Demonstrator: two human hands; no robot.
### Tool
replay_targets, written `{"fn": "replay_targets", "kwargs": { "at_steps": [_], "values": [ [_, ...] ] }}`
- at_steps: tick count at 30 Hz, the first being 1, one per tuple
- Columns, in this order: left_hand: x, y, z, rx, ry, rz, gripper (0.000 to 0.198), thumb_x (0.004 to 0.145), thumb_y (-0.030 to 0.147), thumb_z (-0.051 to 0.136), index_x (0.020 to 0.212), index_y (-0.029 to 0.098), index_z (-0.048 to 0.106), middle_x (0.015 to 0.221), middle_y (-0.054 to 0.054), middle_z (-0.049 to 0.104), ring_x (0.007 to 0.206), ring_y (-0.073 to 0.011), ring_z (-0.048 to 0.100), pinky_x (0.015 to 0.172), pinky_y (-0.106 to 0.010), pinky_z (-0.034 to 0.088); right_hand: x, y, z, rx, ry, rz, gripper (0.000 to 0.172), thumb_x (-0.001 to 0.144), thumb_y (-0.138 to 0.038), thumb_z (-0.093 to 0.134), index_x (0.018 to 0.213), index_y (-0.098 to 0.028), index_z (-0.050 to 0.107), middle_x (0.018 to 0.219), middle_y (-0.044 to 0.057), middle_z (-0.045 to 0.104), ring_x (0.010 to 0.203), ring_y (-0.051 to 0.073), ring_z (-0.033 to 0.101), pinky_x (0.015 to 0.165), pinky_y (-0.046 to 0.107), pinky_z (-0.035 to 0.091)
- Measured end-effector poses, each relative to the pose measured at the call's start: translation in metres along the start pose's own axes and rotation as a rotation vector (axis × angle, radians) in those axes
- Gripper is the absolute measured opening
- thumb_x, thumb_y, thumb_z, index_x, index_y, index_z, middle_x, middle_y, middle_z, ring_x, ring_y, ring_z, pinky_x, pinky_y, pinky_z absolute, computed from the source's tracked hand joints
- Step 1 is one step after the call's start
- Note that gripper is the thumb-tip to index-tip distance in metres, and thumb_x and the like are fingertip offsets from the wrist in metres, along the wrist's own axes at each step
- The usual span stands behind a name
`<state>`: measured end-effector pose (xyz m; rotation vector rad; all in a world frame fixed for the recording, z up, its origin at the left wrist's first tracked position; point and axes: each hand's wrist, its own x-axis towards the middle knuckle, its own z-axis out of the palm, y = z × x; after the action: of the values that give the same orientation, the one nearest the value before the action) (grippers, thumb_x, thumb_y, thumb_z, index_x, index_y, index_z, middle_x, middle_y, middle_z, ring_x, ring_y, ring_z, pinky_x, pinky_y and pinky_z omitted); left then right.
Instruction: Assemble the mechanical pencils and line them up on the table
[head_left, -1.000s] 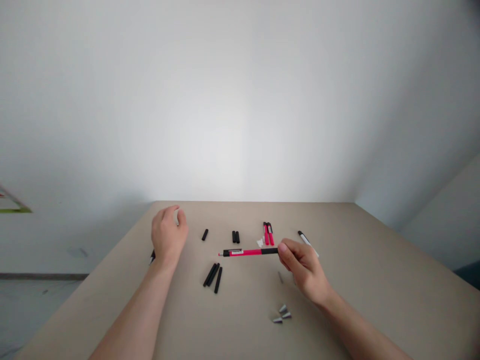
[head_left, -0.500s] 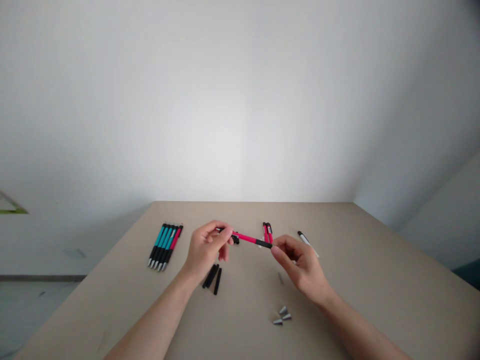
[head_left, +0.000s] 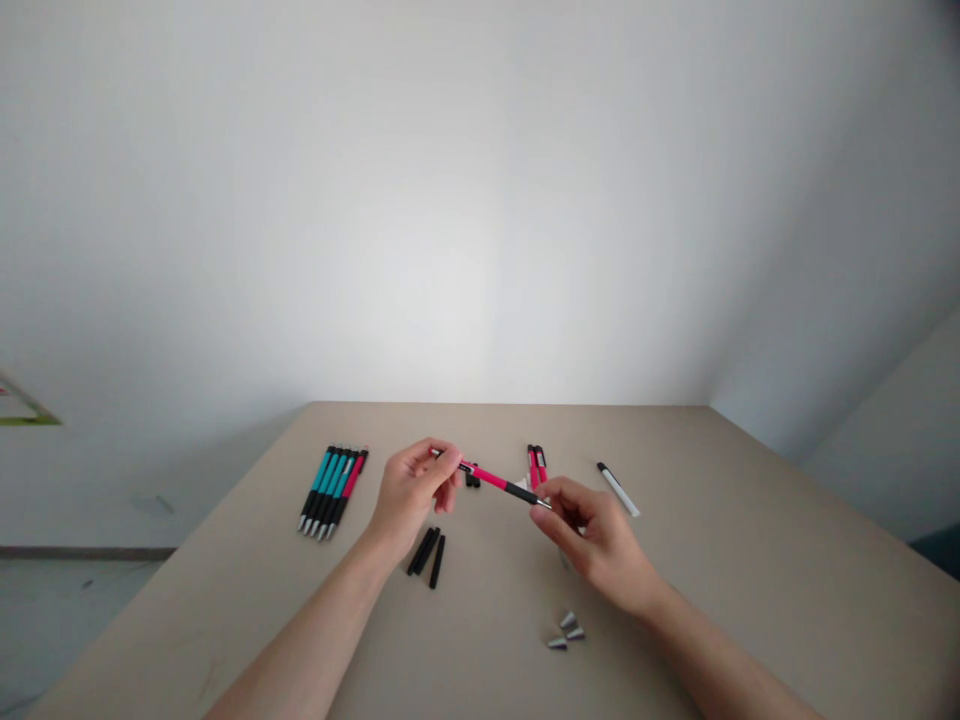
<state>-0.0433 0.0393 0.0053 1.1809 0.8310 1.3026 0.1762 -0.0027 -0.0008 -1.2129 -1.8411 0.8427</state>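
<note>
A pink pen (head_left: 489, 477) with a black grip and a silver tip is held in the air, slanting down to the right. My left hand (head_left: 412, 488) is closed around its upper, clip end. My right hand (head_left: 600, 540) pinches the silver tip between thumb and fingers. Below my left hand lie several black rubber grips (head_left: 425, 550). Nearer me, below my right hand, are 3 silver cone tips (head_left: 574, 634). Small black parts (head_left: 472, 477) are partly visible behind the held pen.
On the left of the beige table (head_left: 480, 650) lies a row of several teal and pink pens (head_left: 328, 495). Two pink pen barrels (head_left: 537, 464) lie farther back, partly behind my right hand. A white pen barrel (head_left: 619, 490) is to the right. The wall (head_left: 480, 250) stands behind the table.
The pen's tip end has dropped slightly, and my right hand has moved a little down and left. The silver tip now shows beyond the black grip, where my fingers covered it before.
</note>
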Motion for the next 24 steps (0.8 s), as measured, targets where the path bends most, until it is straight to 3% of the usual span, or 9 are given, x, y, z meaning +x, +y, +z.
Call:
{"fn": "replay_targets", "kwargs": {
  "at_steps": [5, 11, 24],
  "values": [
    [0.001, -0.004, 0.001, 0.065, -0.052, -0.054, 0.026, 0.072, 0.036, 0.072, 0.078, 0.014, 0.060, 0.058, 0.002, 0.058, 0.039, -0.0064, 0.048, 0.038, -0.018, 0.032, 0.000, 0.003, 0.000, -0.072, -0.040, -0.022, 0.032, 0.093, -0.041, 0.044, 0.076, -0.016, 0.056, 0.057, -0.005, 0.035, 0.052, 0.010, 0.031, 0.050, 0.025, 0.024],
    [-0.001, -0.006, 0.005, 0.082, -0.070, -0.072, 0.026, 0.076, 0.037, 0.068, 0.076, 0.013, 0.058, 0.060, 0.002, 0.058, 0.039, -0.0064, 0.049, 0.038, -0.018, 0.033, 0.001, 0.005, -0.001, -0.137, -0.082, -0.037, 0.036, 0.094, -0.040, 0.041, 0.068, -0.017, 0.050, 0.056, -0.006, 0.033, 0.052, 0.010, 0.031, 0.049, 0.024, 0.023],
    [-0.004, -0.002, 0.012, 0.085, -0.061, -0.119, 0.031, 0.077, 0.043, 0.065, 0.083, 0.013, 0.056, 0.060, 0.001, 0.055, 0.046, -0.0103, 0.054, 0.038, -0.018, 0.035, 0.001, 0.001, 0.001, -0.122, -0.104, -0.004, 0.038, 0.094, -0.043, 0.040, 0.069, -0.017, 0.052, 0.056, -0.005, 0.033, 0.052, 0.010, 0.031, 0.049, 0.024, 0.023]
  ]
}}
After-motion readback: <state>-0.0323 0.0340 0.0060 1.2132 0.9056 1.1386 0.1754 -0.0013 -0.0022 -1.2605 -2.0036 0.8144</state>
